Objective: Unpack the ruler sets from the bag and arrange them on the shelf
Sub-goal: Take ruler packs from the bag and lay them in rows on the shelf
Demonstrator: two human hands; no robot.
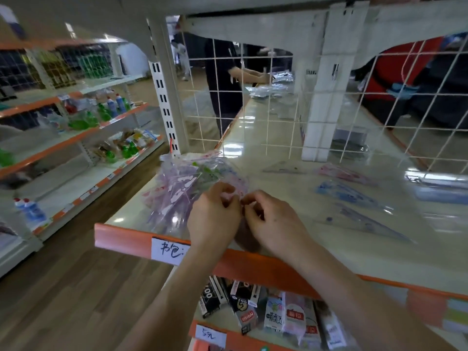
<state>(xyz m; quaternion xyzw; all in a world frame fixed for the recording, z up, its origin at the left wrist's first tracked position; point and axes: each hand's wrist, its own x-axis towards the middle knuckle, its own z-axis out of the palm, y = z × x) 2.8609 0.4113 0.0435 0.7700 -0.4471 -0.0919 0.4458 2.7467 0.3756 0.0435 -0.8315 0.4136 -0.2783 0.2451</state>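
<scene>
A clear plastic bag (182, 188) stuffed with pink, purple and green ruler sets lies at the front left of the cream shelf (266, 127). My left hand (212, 216) and my right hand (271, 219) meet at the bag's near end, and the fingers of both pinch its gathered plastic. Laid out to the right on the shelf are a pink ruler set (342, 173), a blue ruler set (347, 193) and a clear triangular ruler set (364, 224). Another clear triangle (283, 168) lies further back.
A white wire grid (253, 97) and a post (326, 97) back the shelf; people stand behind the grid. The shelf's orange front edge (253, 267) carries a handwritten label. Boxed goods (266, 315) fill the shelf below. Bottles (101, 112) sit on the aisle racks to the left.
</scene>
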